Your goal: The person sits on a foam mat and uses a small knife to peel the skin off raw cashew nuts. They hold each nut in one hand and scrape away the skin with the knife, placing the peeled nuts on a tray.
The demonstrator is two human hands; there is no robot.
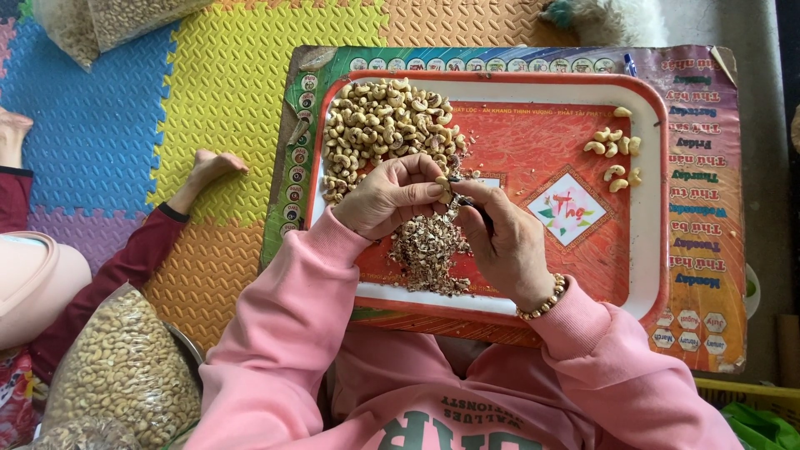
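Two hands meet over a red tray (650, 200): left hand (387, 196) pinches a cashew (444, 187) at its fingertips, touching the right hand (504, 242), which grips a small dark blade (467, 200) against the nut, above a husk pile (429, 254)

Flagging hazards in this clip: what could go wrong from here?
The right hand works a small dark tool against a cashew pinched by the left hand; a slip might nick those fingertips. Peel scraps lie near the tray edge and could spill.
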